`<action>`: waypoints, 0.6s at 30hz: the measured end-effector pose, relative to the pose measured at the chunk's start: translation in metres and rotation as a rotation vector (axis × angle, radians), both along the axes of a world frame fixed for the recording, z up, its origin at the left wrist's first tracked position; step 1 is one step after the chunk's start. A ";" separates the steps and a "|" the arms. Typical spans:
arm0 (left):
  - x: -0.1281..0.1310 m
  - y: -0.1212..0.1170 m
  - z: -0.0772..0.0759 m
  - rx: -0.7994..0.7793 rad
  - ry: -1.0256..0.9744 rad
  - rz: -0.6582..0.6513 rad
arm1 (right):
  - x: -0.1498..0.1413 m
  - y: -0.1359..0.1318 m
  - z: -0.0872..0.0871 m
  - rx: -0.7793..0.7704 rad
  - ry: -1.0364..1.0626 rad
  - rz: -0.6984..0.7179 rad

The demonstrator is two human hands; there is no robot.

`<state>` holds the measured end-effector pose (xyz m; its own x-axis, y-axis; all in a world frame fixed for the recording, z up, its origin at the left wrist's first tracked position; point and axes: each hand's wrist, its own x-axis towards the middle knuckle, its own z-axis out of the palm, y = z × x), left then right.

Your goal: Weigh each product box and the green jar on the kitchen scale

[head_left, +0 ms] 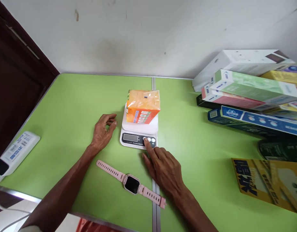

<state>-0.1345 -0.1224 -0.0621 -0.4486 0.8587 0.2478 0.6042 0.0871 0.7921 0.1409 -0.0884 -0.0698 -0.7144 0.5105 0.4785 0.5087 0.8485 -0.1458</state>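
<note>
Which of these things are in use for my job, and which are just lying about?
Apparently in use:
White scale, right hand at its buttons
Orange packet, on the scale

Apparently just lying about:
Pink-strapped watch
White device, far left
Stacked boxes, right
Dark cylinder, right
Yellow box, lower right

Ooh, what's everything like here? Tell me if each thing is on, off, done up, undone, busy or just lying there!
Scale: flat, no digits readable
Orange packet: in clear wrap, on the scale
Pink watch: strap undone, screen dark
White device: lying down, cable at its dark end
Right hand: index finger at the scale's buttons
Left hand: holding nothing, fingers loosely curled
</note>
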 end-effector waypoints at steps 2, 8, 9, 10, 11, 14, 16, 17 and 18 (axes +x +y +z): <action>0.000 0.000 -0.001 0.003 0.001 -0.001 | -0.001 0.000 0.000 0.014 -0.002 -0.007; -0.001 0.000 -0.002 0.007 -0.002 -0.003 | -0.001 0.001 0.000 0.049 -0.015 -0.015; -0.001 0.000 -0.002 0.004 -0.002 -0.004 | -0.001 0.002 -0.001 0.046 -0.011 -0.015; -0.001 0.000 -0.001 0.000 0.000 -0.005 | -0.001 0.003 -0.001 0.041 -0.009 -0.016; -0.001 0.000 -0.001 -0.003 0.001 -0.005 | -0.001 0.003 -0.001 0.033 -0.009 -0.017; -0.001 -0.001 0.000 -0.006 0.007 -0.003 | -0.002 0.004 -0.003 0.001 -0.017 -0.022; -0.001 -0.001 -0.001 -0.001 0.007 0.001 | -0.001 0.004 -0.003 -0.016 -0.014 -0.017; -0.001 -0.001 -0.001 0.002 0.002 0.003 | 0.000 0.003 -0.003 -0.021 -0.008 -0.011; -0.002 -0.001 -0.002 0.004 -0.007 0.006 | 0.000 0.003 -0.003 -0.028 0.003 -0.004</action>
<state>-0.1362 -0.1231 -0.0640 -0.4553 0.8550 0.2483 0.5983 0.0874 0.7965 0.1413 -0.0857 -0.0724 -0.7107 0.5269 0.4662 0.5120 0.8418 -0.1709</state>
